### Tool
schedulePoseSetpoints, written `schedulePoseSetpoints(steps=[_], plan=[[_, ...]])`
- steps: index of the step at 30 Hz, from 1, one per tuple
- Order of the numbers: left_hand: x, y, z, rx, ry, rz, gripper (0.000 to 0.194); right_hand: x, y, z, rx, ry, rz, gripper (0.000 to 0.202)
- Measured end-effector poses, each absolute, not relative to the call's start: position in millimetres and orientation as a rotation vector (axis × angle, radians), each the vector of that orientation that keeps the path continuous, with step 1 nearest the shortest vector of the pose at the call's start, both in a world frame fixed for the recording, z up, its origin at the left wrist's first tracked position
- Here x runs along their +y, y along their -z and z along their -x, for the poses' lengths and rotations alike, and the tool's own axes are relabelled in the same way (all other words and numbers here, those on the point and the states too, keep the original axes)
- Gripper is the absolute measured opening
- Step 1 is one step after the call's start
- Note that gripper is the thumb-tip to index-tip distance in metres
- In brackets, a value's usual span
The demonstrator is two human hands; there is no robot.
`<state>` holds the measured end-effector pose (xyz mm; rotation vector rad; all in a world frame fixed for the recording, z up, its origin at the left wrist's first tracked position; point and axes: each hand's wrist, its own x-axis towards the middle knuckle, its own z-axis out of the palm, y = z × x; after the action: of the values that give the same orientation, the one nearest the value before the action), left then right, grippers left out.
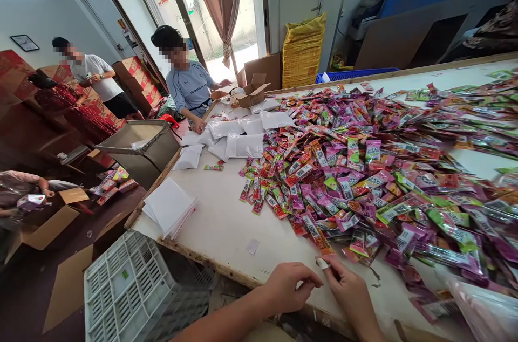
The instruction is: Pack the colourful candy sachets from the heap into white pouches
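My left hand (289, 287) is over the table's near edge, its fingers loosely curled and no object visible in them. Close beside it, my right hand (350, 288) has thumb and fingers pinched together. A small white piece (322, 262) shows at the right thumb tip; whether it is paper or a wrapping on the thumb is unclear. Just beyond the right fingertips lies an orange and purple snack packet (318, 234), part of a large heap of similar packets (348, 185). A small pale slip (253, 246) lies on the white tabletop (218, 212), left of the hands.
Filled white bags (245, 145) and a stack of flat white bags (170, 206) are on the table's left. Below stands a white plastic crate (129, 282). A co-worker (190, 86) stands at the far corner by an open carton (253, 95). Clear plastic (485, 304) lies at right.
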<state>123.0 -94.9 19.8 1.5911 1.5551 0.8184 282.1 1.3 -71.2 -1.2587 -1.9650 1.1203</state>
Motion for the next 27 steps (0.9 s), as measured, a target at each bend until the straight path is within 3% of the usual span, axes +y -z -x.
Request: schedulePoseSetpoints(steps=[27], plan=[[-97,-19,-105,1.615,-0.788,-1.521,0.028,2,74,-282,-1.999,-1.113,1.298,0.046]])
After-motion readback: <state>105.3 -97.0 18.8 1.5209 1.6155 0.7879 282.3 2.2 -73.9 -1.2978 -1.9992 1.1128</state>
